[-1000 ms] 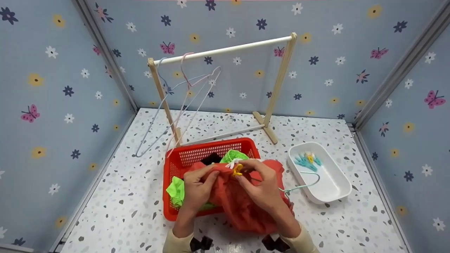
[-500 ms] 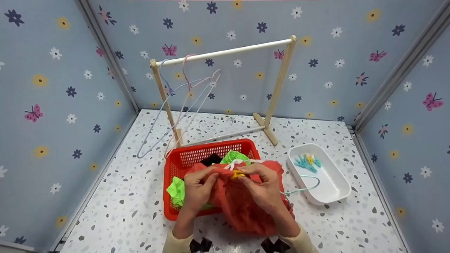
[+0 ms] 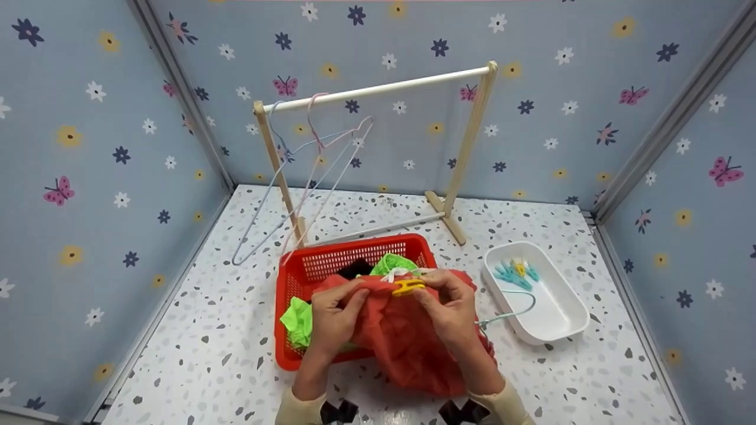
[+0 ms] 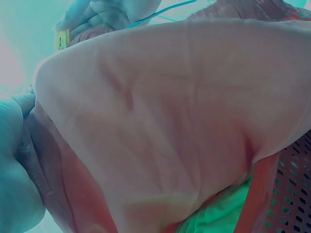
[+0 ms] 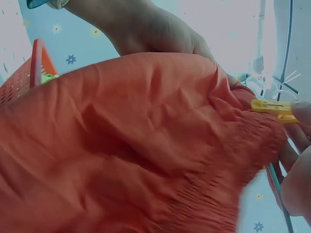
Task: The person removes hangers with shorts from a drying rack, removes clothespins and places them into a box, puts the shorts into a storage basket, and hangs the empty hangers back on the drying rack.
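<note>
A red garment (image 3: 407,348) with a gathered elastic waist and a white drawstring (image 3: 397,274) is bunched over the front of the basket. My left hand (image 3: 331,321) pinches its top edge between thumb and fingers. Thumb and fingertips of my right hand (image 3: 452,313) pinch a yellow clothespin (image 3: 409,287), whose other end sits at the waist edge near the drawstring. The right wrist view shows this clothespin (image 5: 267,107) at the gathered band. From the garment's right side pokes the hook of a mint-green hanger (image 3: 508,317). In the left wrist view, the cloth (image 4: 170,97) hides most of both hands.
Under the garment stands a red basket (image 3: 282,348) with green cloth (image 3: 297,321) and black cloth (image 3: 355,268). A white tray (image 3: 561,307) with teal and yellow clothespins is at the right. Behind, a rack (image 3: 407,81) carries a blue hanger (image 3: 254,221) and a pink hanger (image 3: 316,127).
The yellow clothespin has turned from nearly end-on to lying sideways at the waist edge. My right hand has shifted slightly right, uncovering more of it. My left hand keeps its grip on the cloth.
</note>
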A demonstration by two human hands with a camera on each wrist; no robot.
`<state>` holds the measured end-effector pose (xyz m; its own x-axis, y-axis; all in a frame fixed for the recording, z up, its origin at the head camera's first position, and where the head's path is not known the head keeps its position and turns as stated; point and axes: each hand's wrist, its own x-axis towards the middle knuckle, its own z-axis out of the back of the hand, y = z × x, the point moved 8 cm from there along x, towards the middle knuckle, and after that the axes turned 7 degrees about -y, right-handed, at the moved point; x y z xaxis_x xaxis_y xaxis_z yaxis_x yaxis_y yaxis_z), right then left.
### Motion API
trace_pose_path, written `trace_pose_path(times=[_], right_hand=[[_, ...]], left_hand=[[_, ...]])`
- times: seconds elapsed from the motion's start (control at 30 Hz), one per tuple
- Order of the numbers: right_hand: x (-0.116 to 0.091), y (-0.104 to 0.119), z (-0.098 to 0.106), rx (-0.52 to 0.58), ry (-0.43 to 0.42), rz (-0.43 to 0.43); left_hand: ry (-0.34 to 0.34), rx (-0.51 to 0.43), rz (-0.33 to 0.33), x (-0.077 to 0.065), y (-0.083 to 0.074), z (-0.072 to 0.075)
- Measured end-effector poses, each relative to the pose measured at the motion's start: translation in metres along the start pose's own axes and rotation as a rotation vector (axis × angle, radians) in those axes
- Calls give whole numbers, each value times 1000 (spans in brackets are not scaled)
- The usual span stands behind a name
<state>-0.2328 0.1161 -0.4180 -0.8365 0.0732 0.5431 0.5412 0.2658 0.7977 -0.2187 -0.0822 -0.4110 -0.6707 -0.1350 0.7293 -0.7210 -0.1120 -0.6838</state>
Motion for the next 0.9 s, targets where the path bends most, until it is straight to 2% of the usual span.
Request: trace_pose_path(times=[0.33,0.5,0.63,0.9], right_hand=[[5,1,11,137,-52,20],[6,6,27,195,-146,57],[4,14,38,151,-183,94],[5,25,44,44,-109,109]], left_hand=[[21,-42,-28,4,2,-8],[-47,-21,15,-2,10,0],[-65,-22,37,-6,14,5],[-71,-21,55,-7,17,10]])
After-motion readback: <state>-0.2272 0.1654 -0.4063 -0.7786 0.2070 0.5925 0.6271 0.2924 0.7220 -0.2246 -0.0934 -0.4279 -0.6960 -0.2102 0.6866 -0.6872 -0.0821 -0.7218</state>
